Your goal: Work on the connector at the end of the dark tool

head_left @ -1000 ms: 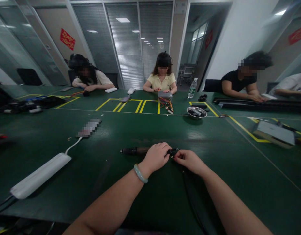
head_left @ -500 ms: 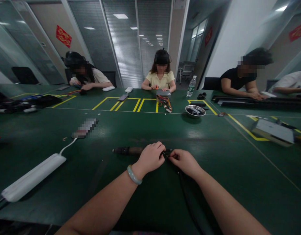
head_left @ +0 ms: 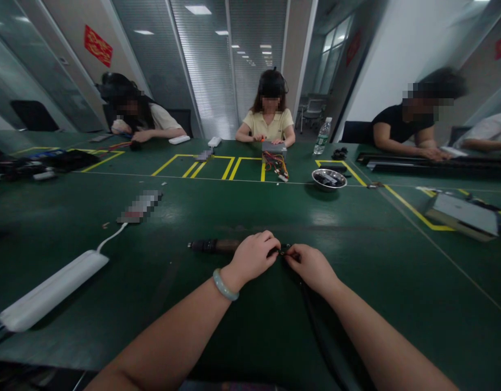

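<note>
Now, left hand [head_left: 254, 256]: we close it round the tool [head_left: 211, 246], near table's [head_left: 356, 228] front edge.
Right hand [head_left: 309, 264]: fingers pinch the cord [head_left: 315, 326] end.
Handling: stiff, light handle; limp cord, we'd judge.

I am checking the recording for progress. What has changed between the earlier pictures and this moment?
Very little. The left hand stays closed on the dark rod-shaped tool lying on the green table, and the right hand still pinches the small part at its end, where the black cable leaves. Nothing was released. Only the view shifted slightly; the white power strip stayed put.
</note>
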`<state>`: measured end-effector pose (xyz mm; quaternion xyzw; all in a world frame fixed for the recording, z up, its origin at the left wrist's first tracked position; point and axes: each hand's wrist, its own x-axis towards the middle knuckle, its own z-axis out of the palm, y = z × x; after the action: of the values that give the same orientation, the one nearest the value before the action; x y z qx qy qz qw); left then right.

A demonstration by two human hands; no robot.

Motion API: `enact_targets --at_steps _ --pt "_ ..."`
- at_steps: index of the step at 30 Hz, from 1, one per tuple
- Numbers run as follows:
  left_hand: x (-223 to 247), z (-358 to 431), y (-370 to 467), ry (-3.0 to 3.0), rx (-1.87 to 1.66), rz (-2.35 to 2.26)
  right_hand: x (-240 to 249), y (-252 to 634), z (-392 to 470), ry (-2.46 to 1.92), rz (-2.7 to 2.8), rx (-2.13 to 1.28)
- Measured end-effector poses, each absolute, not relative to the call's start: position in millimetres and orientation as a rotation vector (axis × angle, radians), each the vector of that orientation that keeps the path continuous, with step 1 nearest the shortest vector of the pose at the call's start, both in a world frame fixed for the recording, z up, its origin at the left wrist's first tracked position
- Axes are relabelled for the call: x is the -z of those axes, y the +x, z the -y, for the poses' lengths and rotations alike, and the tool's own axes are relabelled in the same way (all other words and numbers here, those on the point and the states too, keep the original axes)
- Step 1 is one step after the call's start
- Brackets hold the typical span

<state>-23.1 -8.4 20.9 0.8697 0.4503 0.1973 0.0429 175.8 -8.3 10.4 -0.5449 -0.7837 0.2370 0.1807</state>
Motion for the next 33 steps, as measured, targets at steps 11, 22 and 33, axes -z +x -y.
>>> enact_targets --at_steps 11,22,33 --pt "-23.0 8.2 -27.7 2.646 -0.599 -1.323 -12.3 177.7 8.3 -1.515 2.155 -0.829" --pt "-30.7 12.7 -25.8 2.645 -0.543 -1.325 -16.0 176.1 9.8 -1.471 2.125 -0.905" --pt "-19.8 13.9 -16.4 2.630 -0.541 -1.424 -12.0 177.0 7.5 -1.464 2.132 -0.892"
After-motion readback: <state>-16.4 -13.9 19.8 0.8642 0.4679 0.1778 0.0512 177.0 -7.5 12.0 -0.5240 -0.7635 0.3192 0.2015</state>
